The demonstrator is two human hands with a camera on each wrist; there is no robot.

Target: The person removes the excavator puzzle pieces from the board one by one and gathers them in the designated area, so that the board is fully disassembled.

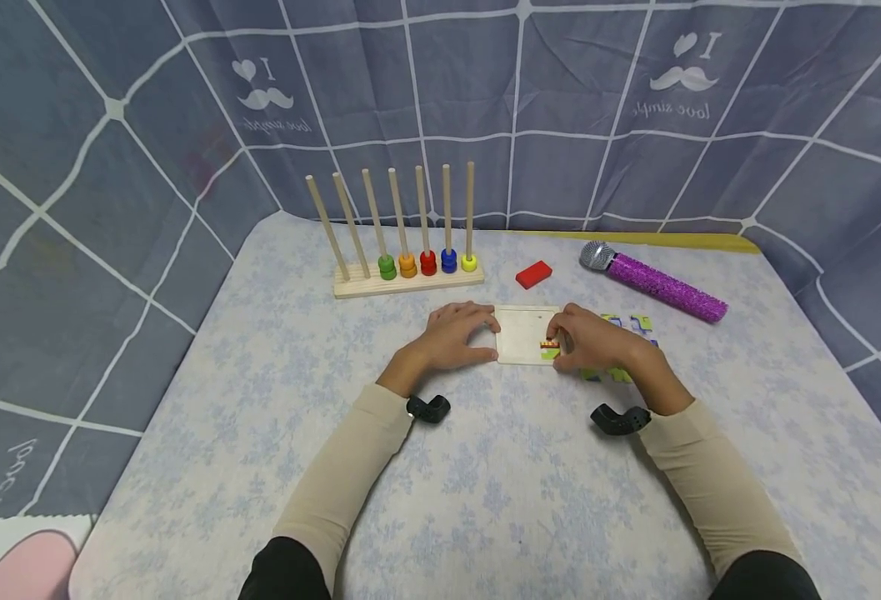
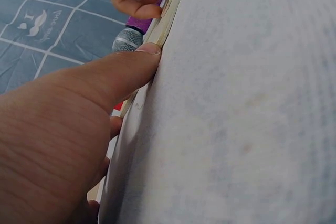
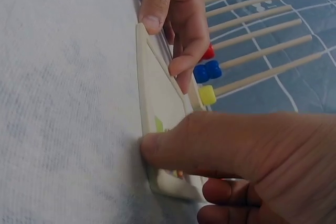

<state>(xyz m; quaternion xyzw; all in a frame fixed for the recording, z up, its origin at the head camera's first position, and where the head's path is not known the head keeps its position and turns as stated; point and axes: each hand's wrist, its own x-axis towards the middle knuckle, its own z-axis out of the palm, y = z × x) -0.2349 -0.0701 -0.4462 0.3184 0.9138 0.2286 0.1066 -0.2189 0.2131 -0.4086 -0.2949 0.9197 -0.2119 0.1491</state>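
A shallow wooden puzzle tray [image 1: 518,335] lies in front of me, with colourful puzzle pieces [image 1: 549,353] at its near right corner. My left hand [image 1: 455,335] holds the tray's left side, thumb at the near corner and fingers along the edge, as the right wrist view shows too. Over the right end is my right hand [image 1: 593,337], its thumb and index finger curled about a piece at that corner. In the right wrist view the thumb [image 3: 163,148] crosses the tray's near rim; a bit of green shows beside it, and the index fingertip is hidden.
More puzzle pieces [image 1: 641,323] lie on the table, partly under my right hand. Behind the tray stand a wooden peg rack [image 1: 410,285] with coloured beads, a red block [image 1: 533,274] and a purple glittery microphone [image 1: 658,283]. A grey curtain [image 1: 470,100] hangs behind.
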